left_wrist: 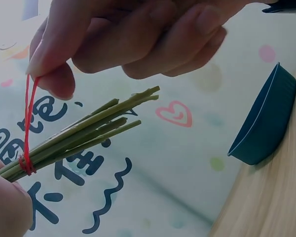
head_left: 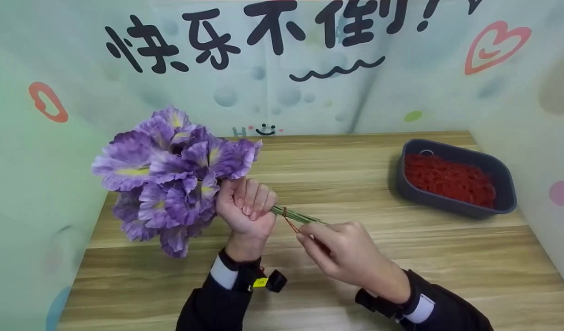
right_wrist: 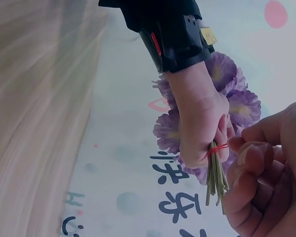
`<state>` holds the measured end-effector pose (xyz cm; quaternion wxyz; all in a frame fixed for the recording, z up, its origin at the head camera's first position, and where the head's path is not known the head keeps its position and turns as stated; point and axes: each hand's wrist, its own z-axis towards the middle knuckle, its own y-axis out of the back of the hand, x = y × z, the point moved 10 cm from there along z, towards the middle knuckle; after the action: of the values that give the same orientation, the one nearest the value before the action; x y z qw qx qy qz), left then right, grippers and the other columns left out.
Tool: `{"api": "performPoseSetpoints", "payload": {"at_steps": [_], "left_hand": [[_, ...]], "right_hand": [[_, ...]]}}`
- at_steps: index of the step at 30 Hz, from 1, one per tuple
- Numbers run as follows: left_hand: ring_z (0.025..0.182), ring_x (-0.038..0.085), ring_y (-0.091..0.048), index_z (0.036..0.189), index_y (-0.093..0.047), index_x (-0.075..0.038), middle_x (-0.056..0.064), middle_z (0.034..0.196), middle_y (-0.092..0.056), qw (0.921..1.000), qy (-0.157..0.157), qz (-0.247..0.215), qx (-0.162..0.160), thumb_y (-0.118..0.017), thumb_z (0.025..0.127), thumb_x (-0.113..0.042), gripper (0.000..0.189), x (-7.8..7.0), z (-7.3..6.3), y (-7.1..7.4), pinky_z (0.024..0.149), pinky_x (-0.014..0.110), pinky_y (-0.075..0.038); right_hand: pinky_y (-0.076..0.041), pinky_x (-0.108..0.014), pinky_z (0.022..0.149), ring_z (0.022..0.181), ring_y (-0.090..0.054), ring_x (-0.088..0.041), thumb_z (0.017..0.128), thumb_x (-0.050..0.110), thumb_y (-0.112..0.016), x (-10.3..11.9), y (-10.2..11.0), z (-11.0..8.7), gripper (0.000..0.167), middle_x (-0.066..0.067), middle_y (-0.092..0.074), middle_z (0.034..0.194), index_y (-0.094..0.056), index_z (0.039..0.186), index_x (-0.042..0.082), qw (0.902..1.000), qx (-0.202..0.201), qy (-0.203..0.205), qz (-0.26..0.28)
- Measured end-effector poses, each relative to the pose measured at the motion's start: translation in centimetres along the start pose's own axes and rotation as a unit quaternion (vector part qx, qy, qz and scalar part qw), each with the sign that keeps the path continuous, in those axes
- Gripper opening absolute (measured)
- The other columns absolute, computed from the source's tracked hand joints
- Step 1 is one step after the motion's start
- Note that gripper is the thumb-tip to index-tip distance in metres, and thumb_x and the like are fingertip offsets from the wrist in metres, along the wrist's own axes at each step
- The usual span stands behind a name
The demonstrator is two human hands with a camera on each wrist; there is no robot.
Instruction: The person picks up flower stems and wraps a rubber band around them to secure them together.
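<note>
My left hand (head_left: pixel 247 207) grips a bunch of purple artificial flowers (head_left: pixel 171 179) by the stems, just below the blooms. The green stems (left_wrist: pixel 84 131) stick out of the fist toward the right, their cut ends bare. A red rubber band (left_wrist: pixel 27 158) is wound round the stems close beside the left fist. Its free loop is drawn out taut, pinched between thumb and forefinger of my right hand (head_left: pixel 344 250). In the right wrist view the right fingers (right_wrist: pixel 251 153) are curled near the bound stems.
A dark grey basin (head_left: pixel 413 195) with many red rubber bands (head_left: pixel 452 181) stands at the right rear of the wooden table (head_left: pixel 401 257). Behind the table rises a pale printed backdrop (head_left: pixel 282 101) with black characters; similar sheets flank both sides.
</note>
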<state>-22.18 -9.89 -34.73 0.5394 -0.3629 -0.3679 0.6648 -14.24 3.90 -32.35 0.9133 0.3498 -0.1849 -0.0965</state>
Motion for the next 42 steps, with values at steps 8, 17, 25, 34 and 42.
{"api": "performPoseSetpoints", "payload": {"at_steps": [8,17,25,34,42], "left_hand": [[0.039,0.008,-0.009,0.057,-0.022,-0.017,-0.006,0.046,-0.014,0.9997,0.023,-0.002,0.004,-0.057,0.098,-0.017,0.054,1.5,-0.4,0.0,0.043,0.021,-0.007],[0.04,0.009,-0.009,0.056,-0.023,-0.017,-0.005,0.047,-0.014,0.9986,0.048,-0.014,0.013,-0.054,0.099,-0.018,0.053,2.6,-0.9,-0.3,0.047,0.022,-0.007],[0.04,0.008,-0.009,0.055,-0.023,-0.017,-0.005,0.046,-0.013,0.9991,0.041,-0.012,0.001,-0.058,0.096,-0.016,0.053,2.0,-0.7,-0.2,0.048,0.022,-0.007],[0.039,0.008,-0.01,0.056,-0.02,-0.018,-0.006,0.046,-0.013,0.9997,0.022,-0.01,0.008,-0.059,0.097,-0.016,0.056,1.0,-0.3,-0.6,0.045,0.021,-0.007],[0.038,0.008,-0.01,0.056,-0.022,-0.017,-0.006,0.045,-0.015,0.9989,0.024,-0.037,0.015,-0.056,0.098,-0.014,0.054,0.6,-0.3,-1.3,0.045,0.021,-0.007]], "right_hand": [[-0.031,-0.01,0.038,0.039,-0.043,0.0,0.103,0.017,-0.063,-0.3,2.0,0.2,0.02,0.007,-0.061,0.055,-0.077,0.09,0.009,0.9965,-0.068,0.024,-0.044],[-0.048,-0.018,0.041,0.048,-0.065,-0.005,0.091,0.008,-0.07,-1.6,3.3,0.3,0.009,0.001,-0.078,0.073,-0.079,0.094,0.008,0.9912,-0.077,0.013,-0.107],[-0.048,-0.021,0.041,0.051,-0.069,-0.005,0.09,0.007,-0.077,-1.8,3.1,0.6,0.008,0.002,-0.081,0.078,-0.08,0.097,0.011,0.9922,-0.034,0.017,-0.119],[-0.02,-0.011,0.042,0.043,-0.036,0.004,0.078,0.003,-0.077,-2.1,3.9,0.4,0.018,0.013,-0.051,0.052,-0.073,0.089,0.016,0.9958,-0.03,-0.001,-0.087],[-0.018,-0.01,0.046,0.045,-0.031,0.006,0.075,0.003,-0.074,-2.8,5.3,0.1,0.019,0.013,-0.042,0.05,-0.068,0.082,0.019,0.9952,-0.028,-0.034,-0.087]]}}
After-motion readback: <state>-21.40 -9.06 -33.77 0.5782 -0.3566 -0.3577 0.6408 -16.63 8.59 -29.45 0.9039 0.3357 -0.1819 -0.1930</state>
